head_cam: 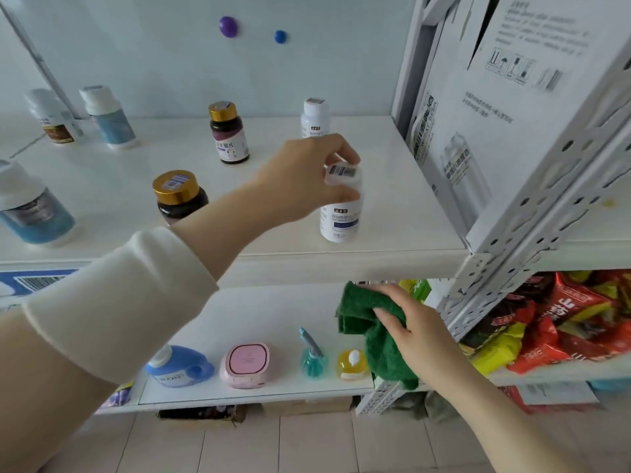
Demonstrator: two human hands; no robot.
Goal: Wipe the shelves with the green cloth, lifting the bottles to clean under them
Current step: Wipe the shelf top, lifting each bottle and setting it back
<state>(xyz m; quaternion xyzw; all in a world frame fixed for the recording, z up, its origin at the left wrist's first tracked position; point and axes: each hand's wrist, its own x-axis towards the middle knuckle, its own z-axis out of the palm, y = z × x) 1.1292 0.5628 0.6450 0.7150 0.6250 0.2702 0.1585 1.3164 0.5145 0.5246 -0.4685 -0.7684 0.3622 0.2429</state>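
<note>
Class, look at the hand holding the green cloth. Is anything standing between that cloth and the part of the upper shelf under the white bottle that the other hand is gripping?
Yes. The right hand holds the green cloth below the upper shelf, whose front edge lies between. The white bottle, gripped at the cap by the left hand, covers that spot.

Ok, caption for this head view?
Left hand grips white plastic bottle on upper shelf; right hand holds green cloth.

The white upper shelf carries scattered pill bottles; the lower shelf holds a row of small containers.

Dark bottle label: "益生菌片"; carton: "WHEAT BEER"; other labels blurred
</note>
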